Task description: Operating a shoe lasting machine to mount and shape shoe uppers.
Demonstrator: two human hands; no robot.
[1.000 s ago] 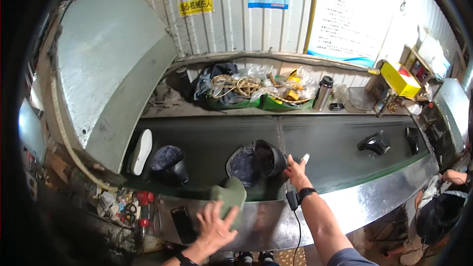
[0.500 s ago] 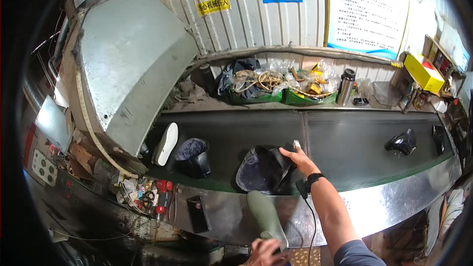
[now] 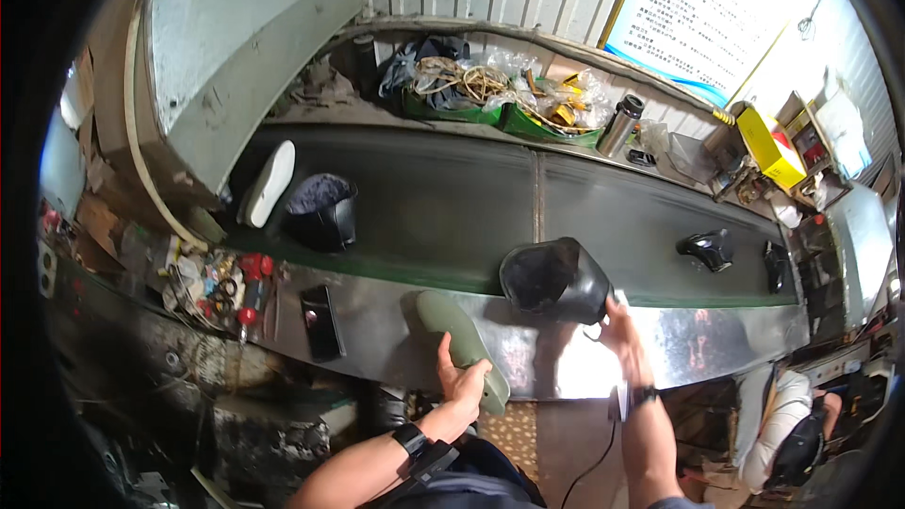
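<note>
A green foot-shaped shoe last [image 3: 460,339] lies tilted over the metal ledge, and my left hand [image 3: 462,385] is closed round its lower part. My right hand [image 3: 619,332] grips the toe-side end of a black boot upper [image 3: 577,281], whose wide dark opening faces left. This upper is held over the near edge of the dark conveyor belt [image 3: 434,193]. On the belt at left sit a white shoe sole [image 3: 270,185] and another black upper [image 3: 326,224] with a fuzzy grey lining.
Two small black shoe pieces [image 3: 709,250] rest on the belt's right part. A black phone [image 3: 322,322] lies on the metal ledge [image 3: 382,320] beside a red tool [image 3: 253,285]. Green bins [image 3: 551,126] and a steel flask [image 3: 621,125] line the back shelf. A metal hood [image 3: 250,19] overhangs the left.
My right hand has lifted and turned the black upper, bringing it nearer. My left hand, blurred by the last's lower end before, now grasps it. The view has tilted down.
</note>
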